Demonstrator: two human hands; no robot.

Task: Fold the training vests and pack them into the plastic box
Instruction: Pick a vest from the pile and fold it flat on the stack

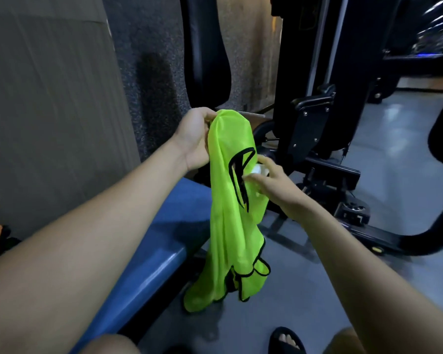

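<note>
Worktop [149, 251] in blue padding runs below, and over its edge hangs the neon training vest [230, 213] — bunched, unfolded, tail near the floor. Left hand [195, 139] grips its top, fingers curled round; right hand [271, 185] pinches near the armhole — a slip could drop it. Plastic box: not in sight.

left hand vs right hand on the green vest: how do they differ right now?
The left hand grips the top of the green vest, so the cloth hangs from it; the right hand touches the vest lower down, near the black-trimmed opening.
The left hand is higher and farther from the camera; the right hand is lower and nearer.
The left hand's fingers curl round bunched fabric; the right hand's fingers look pinched at the cloth, though blurred.
Both are bare and on the same vest.
</note>
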